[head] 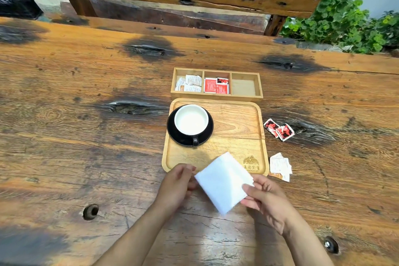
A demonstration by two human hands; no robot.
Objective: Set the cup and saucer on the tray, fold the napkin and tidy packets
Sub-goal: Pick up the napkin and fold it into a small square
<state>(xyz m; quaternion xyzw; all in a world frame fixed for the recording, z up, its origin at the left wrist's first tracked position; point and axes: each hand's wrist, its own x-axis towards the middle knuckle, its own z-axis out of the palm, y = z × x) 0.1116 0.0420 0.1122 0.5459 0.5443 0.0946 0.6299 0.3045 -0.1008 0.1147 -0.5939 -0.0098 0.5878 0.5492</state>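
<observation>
A white napkin (pixel 223 181), folded into a square, is held above the tray's near edge between my left hand (pixel 179 183) and my right hand (pixel 265 196). On the wooden tray (pixel 237 127) a white cup (pixel 191 121) stands on a black saucer (pixel 207 134), at the tray's left side. Two red and black packets (pixel 278 129) lie on the table right of the tray. White packets (pixel 280 165) lie near the tray's right front corner.
Behind the tray sits a three-compartment wooden box (pixel 217 95): white packets in the left bay, red packets in the middle, nothing in the right. The wooden table (pixel 86 136) has knot holes. A bench and green plants stand beyond it.
</observation>
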